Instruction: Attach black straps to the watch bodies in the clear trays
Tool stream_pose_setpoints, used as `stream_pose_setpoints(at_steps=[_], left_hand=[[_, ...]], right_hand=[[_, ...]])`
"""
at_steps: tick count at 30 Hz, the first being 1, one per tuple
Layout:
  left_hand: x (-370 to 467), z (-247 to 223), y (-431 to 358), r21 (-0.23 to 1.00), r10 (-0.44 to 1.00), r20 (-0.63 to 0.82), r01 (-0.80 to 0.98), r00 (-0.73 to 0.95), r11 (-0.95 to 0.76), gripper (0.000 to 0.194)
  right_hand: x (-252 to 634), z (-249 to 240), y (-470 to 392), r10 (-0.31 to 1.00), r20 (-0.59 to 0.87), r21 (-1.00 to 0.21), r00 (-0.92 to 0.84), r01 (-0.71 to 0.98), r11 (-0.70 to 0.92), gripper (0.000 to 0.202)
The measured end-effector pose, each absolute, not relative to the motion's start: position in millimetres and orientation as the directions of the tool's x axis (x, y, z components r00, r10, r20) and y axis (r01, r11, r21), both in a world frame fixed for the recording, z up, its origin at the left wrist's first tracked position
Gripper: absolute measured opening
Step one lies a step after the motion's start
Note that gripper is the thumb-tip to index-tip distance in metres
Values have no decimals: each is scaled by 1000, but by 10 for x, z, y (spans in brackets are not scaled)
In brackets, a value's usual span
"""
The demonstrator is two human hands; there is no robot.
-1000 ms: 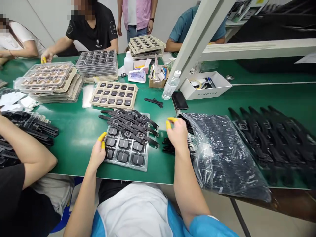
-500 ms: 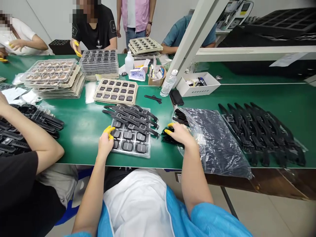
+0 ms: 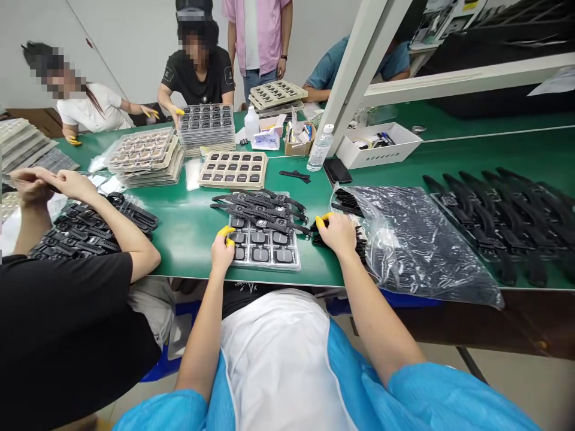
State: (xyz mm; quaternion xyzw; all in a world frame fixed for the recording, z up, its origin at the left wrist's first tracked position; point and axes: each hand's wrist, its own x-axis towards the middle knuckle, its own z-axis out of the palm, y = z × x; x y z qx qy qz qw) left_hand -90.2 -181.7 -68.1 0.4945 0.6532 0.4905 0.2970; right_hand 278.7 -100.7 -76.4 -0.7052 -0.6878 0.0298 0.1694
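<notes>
My left hand, with yellow finger covers, is closed at the left edge of a clear plastic tray, thumb and finger against its rim. Square black watch bodies sit in the tray's front pockets. Across its back half lie several watches with black straps, their ends overhanging the sides. To the right, my right hand is closed on a bundle of black watch straps by the mouth of a clear plastic bag. The palm hides part of the bundle.
A beige tray of black squares, a loose strap, a bottle, a phone and a white box stand behind. Strapped watches lie right. A co-worker's arm reaches in at left.
The view has turned left, so the table's contents appear farther right. My hands stay at the tray edge and the strap bundle. The left neighbour's hands have come into view.
</notes>
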Motion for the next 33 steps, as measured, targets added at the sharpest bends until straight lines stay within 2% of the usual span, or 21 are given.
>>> stream_pose_setpoints(at_steps=[10, 14, 25, 30, 33], left_hand=[[-934, -767, -1874, 913, 945, 110, 407, -307, 26, 53], [-955, -788, -1856, 900, 951, 111, 436, -288, 27, 53], [-869, -919, -2098, 884, 944, 160, 468, -288, -7, 42], [-842, -842, -2164, 909, 947, 153, 416, -282, -23, 45], [-851, -817, -2178, 920, 936, 114, 392, -334, 28, 46]], right_hand=[[2781, -790, -996, 964, 251, -341, 85, 940, 6, 39], [2779, -801, -988, 960, 267, -330, 88, 944, 5, 39], [2844, -890, -1003, 960, 272, -302, 69, 953, 18, 35], [2865, -908, -1023, 945, 323, -301, 56, 952, 47, 35], [2854, -857, -1037, 941, 334, -317, 62, 947, 50, 34]])
